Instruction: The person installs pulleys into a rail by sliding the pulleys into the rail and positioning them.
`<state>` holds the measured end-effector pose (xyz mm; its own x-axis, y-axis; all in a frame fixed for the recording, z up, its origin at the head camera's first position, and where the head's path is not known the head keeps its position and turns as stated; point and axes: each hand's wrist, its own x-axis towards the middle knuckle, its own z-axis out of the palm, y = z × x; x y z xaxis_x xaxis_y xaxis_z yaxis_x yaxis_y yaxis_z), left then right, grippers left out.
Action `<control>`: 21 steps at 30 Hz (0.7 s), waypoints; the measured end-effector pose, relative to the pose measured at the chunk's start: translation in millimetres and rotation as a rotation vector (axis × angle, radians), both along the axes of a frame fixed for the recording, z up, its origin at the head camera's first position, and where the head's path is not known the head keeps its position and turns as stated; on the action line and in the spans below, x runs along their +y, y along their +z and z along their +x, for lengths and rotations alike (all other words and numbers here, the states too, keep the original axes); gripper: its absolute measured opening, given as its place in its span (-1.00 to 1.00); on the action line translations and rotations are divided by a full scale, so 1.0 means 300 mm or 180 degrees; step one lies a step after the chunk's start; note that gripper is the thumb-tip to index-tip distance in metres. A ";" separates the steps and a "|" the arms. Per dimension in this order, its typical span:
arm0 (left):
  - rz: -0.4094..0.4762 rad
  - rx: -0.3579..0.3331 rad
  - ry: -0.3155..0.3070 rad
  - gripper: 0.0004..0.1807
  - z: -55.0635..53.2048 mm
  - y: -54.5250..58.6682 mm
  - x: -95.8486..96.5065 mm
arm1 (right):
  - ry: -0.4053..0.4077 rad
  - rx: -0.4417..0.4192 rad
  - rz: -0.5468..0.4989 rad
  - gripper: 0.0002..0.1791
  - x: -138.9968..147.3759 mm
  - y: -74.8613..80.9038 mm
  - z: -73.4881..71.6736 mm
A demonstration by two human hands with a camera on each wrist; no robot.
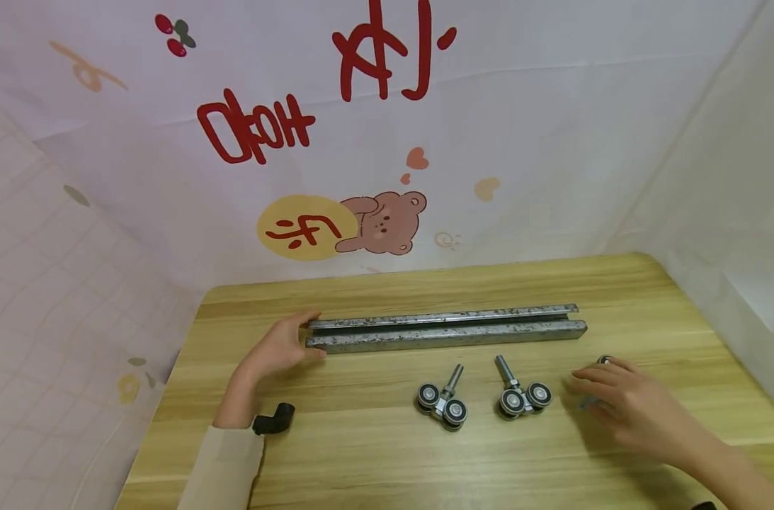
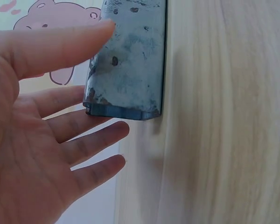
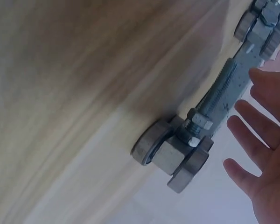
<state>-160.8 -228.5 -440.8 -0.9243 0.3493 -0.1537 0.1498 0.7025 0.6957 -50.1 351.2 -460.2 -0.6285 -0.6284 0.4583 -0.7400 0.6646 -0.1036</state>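
A grey metal channel rail [image 1: 447, 339] with rust spots lies across the table. My left hand [image 1: 281, 348] is at its left end, thumb in front and fingers behind; the left wrist view shows these fingers spread and fairly straight. Whether they touch the rail I cannot tell. Two roller trolleys with threaded bolts, a left one [image 1: 442, 406] and a middle one [image 1: 513, 400], lie in front of the rail. My right hand [image 1: 635, 404] hovers over a third roller trolley [image 3: 177, 151], mostly hidden in the head view. Its fingers are extended, apart from that trolley.
The wooden table [image 1: 336, 453] has its back edge along a white printed cloth [image 1: 527, 142] with a bear and red lettering. White cloth also hangs at both sides. A black strap piece [image 1: 275, 418] is at my left wrist.
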 end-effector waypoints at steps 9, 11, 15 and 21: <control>0.0059 -0.0096 0.0061 -0.11 -0.005 -0.014 0.004 | 0.0260 0.0056 0.0132 -0.73 0.003 -0.030 0.008; 0.0044 -0.0093 0.0083 -0.13 -0.003 -0.016 0.003 | 0.0265 0.0061 0.0144 -0.71 0.001 -0.033 0.009; 0.0026 -0.0095 0.0113 -0.16 -0.006 -0.024 0.002 | 0.0278 0.0107 0.0152 -0.70 -0.008 -0.037 0.010; 0.0062 -0.0143 0.0135 -0.18 -0.012 -0.026 0.002 | 0.0265 0.0276 0.0276 -0.21 -0.014 -0.051 0.005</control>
